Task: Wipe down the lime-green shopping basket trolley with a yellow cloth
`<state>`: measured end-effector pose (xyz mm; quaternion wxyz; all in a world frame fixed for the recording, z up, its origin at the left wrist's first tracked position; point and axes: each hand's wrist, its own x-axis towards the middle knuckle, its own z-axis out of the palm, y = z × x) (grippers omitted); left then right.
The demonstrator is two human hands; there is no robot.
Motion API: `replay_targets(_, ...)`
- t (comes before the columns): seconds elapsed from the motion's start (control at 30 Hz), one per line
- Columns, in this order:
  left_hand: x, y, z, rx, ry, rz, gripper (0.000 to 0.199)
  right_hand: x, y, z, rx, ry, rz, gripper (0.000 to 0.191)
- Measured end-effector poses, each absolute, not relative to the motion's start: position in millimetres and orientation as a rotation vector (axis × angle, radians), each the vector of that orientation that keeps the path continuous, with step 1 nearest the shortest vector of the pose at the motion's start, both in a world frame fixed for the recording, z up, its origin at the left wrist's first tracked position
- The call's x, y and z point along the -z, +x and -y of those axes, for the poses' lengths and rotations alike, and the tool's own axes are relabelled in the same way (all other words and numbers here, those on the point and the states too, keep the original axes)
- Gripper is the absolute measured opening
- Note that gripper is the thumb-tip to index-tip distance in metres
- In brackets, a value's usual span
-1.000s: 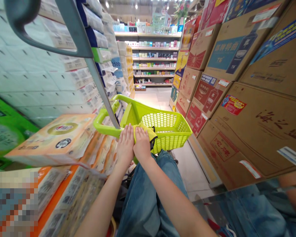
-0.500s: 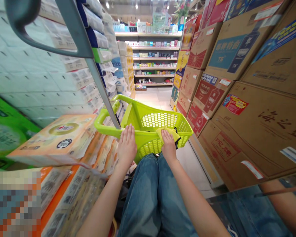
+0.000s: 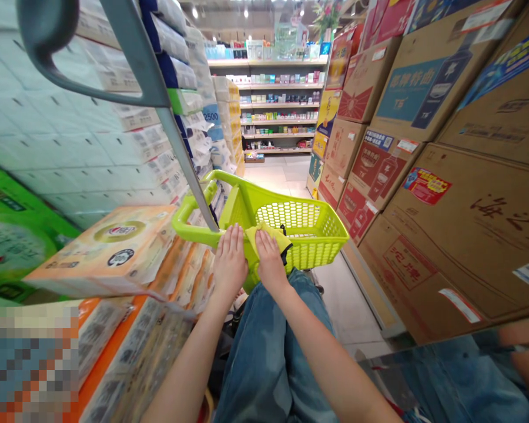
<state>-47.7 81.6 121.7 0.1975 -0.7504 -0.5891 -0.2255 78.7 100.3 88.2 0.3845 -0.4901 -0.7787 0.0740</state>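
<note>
A lime-green plastic shopping basket (image 3: 311, 255) with honeycomb-perforated walls lies tilted in front of my knees. My left hand (image 3: 230, 255) grips its near rim beside the foot of a metal pole, fingers together over the edge and thumb hidden. Close to its right, my right hand (image 3: 268, 252) presses a yellow cloth (image 3: 283, 239) with a dark edge against the same rim. The basket's long handle, a metal pole (image 3: 187, 158) with a grey plastic grip (image 3: 134, 97), rises toward the upper left.
Cardboard cartons (image 3: 458, 235) are stacked along the right. Packs of tissue (image 3: 101, 244) and paper goods crowd the left side. Across the aisle floor (image 3: 286, 170), shelves (image 3: 282, 106) hold small products. A reflective surface (image 3: 449, 376) stands at the lower right.
My right hand has slid left along the basket rim with the yellow cloth, coming close to my left hand. The left hand keeps its place on the rim.
</note>
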Motion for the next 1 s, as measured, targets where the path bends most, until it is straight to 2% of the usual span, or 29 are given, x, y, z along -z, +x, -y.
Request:
replay_targets(0.3,-123.2,-45.6,-79.9,0.63,-2.113,1.661,0.075,-56.9,160.5,-104.8,-0.093,-1.447,1.858,0.085)
replay_targets(0.43,-121.8,-46.0,-81.2,0.631,-2.109,1.664,0.075,-69.3,130.7,-104.2,-0.176,-1.533,1.754,0.084)
replay_targets(0.6,-120.4,-46.4,-83.1,0.654,-2.093,1.667,0.067,-96.0,62.9,-102.7,-0.257,-1.291,1.868,0.08)
replay_targets(0.7,-121.3,-46.5,-82.1,0.653,-2.082,1.662,0.066,-99.6,55.4,-101.6,-0.258,-1.216,1.905,0.08)
replay_targets(0.83,-123.2,-46.8,-80.0,0.63,-2.106,1.648,0.076,-83.6,92.3,-102.6,-0.209,-1.23,1.945,0.086)
replay_targets(1.0,-123.6,-46.7,-79.4,0.615,-2.109,1.659,0.076,-58.3,152.2,-106.0,-0.127,-1.35,1.883,0.086)
